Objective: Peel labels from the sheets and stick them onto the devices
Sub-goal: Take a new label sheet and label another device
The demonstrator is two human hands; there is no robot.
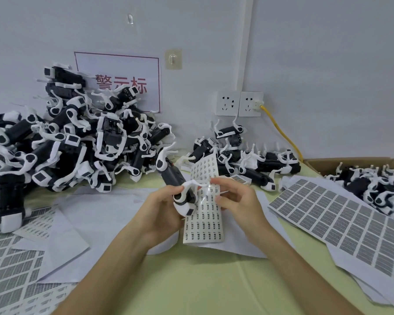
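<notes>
Device (pixel 172 176) sits at frame centre in your left hand (pixel 162 210), whose fingers curl round its lower end. Its long axis slants from there up and left, toward the pile (pixel 66 144). Your right hand (pixel 234 198) pinches the label sheet (pixel 205 226) just right of it, the sheet running top to bottom, bent midway.

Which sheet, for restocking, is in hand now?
The small-label sheet, pinched by the right hand beside the device in the left hand; grey-block sheets lie flat.
</notes>
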